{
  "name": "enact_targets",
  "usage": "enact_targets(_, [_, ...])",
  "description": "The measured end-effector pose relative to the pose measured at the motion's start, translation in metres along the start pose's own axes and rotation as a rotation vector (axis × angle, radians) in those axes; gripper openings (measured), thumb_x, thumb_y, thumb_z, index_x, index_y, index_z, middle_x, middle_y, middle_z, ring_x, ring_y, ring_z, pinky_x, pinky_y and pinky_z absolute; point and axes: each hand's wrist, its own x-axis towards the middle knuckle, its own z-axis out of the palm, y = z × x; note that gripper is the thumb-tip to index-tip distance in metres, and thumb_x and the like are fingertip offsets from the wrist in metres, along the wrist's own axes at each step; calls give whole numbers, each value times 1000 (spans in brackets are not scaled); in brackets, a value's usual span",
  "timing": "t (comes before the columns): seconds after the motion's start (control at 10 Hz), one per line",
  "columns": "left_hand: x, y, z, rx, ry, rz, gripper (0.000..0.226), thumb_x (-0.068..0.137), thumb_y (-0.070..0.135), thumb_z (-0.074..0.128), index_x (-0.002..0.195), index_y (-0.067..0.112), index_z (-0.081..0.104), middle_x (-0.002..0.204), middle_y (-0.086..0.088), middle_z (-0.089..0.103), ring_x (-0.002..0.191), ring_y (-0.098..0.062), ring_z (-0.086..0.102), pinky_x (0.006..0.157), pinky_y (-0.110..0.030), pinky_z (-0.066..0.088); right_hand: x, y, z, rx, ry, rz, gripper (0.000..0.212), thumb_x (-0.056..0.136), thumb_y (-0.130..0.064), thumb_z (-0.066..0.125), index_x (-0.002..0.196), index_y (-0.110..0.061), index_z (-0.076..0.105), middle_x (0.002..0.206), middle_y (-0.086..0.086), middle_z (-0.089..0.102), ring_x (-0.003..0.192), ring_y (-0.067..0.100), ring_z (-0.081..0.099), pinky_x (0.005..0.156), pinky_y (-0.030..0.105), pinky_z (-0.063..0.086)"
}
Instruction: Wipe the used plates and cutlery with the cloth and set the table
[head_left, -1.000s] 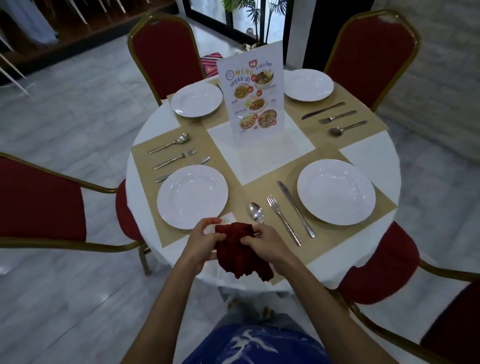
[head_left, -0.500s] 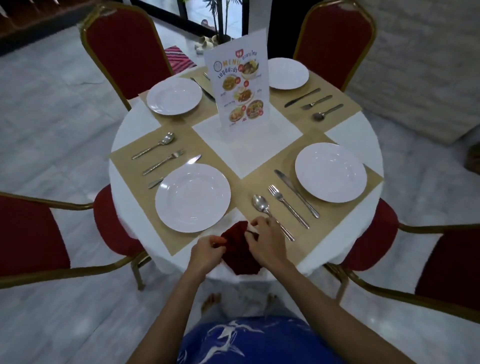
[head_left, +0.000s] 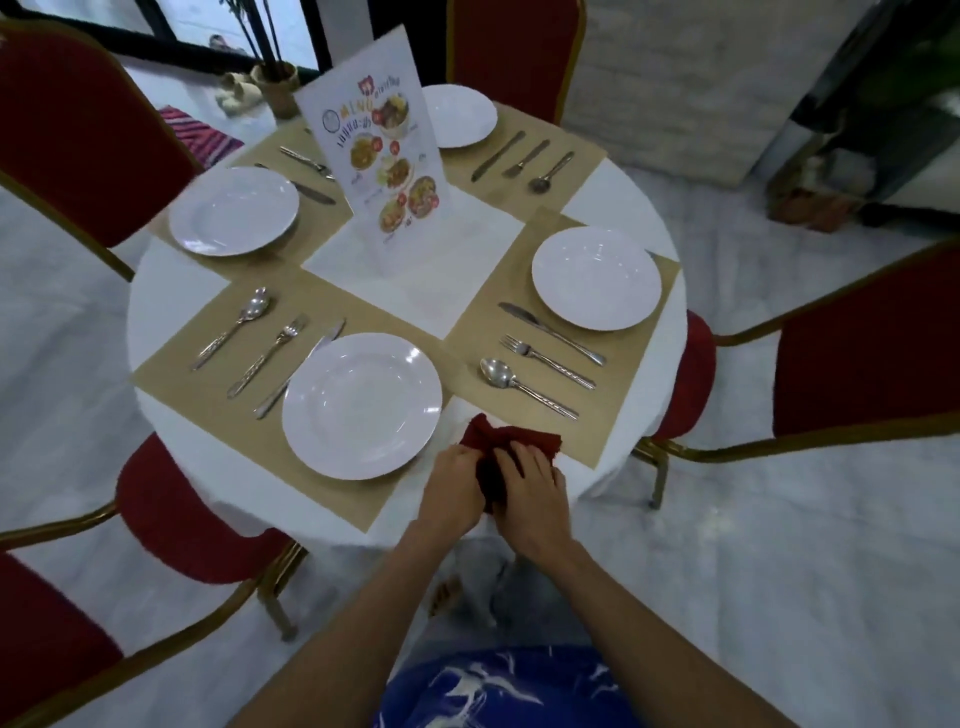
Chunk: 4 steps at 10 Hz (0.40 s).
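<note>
At the near edge of the round table (head_left: 171, 280), I have the dark red cloth (head_left: 511, 441) between both hands. My left hand (head_left: 452, 488) pinches its left side with curled fingers. My right hand (head_left: 535, 499) is curled over the top of it. So both hands are closed on the cloth. The cloth lies bunched up on the table edge, touching the corner of the tan mat (head_left: 592, 431). It sits between the big near plate (head_left: 362, 405) and the spoon (head_left: 496, 373).

I think the wiping is about done, because all four plates sit on mats with cutlery beside them. I can't tell from here if any plate has a smear left. So I think my job now is to fold the cloth small and neat.

To do it well, I should pull the two sides flat first. Then I fold one side over the other and press down softly. The spoon is near my right hand, and a bump would knock it crooked. The plate is near my left hand, so I should not drag the cloth under its rim. The cloth is soft and floppy, so a loose end could slide off the edge.
</note>
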Motion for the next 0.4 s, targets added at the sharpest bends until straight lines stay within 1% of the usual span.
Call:
enact_targets(0.1, [-3,-14,2,13,-84,2,43,91,1,57,132,14,59,134,-10,51,120,-27,51,101,-31,45,-1,6,-3,-48,-132,41,71,91,-30,68,154,-19,37,161,8,33,151,32,25,120,53,24])
enact_targets(0.2, [-2,-17,5,89,-43,81,36,95,11,57,131,14,57,128,-11,52,115,-26,51,102,-36,47,6,7,-13,-102,-254,34,77,91,-37,65,156,-22,28,162,7,26,152,31,18,120,51,22])
enact_targets(0.3, [7,-8,-9,129,-129,113,32,87,4,56,118,9,65,115,-16,58,105,-29,56,89,-31,48,13,4,-24,-122,-283,7,67,87,-38,65,148,-22,40,149,4,41,141,29,33,109,47,32])
enact_targets(0.4, [29,11,-39,121,-110,113,29,84,-1,54,105,5,73,104,-15,66,99,-30,62,80,-27,45,39,0,-52,-82,-206,2,44,85,-32,61,128,-22,59,127,0,61,124,27,53,98,44,40])
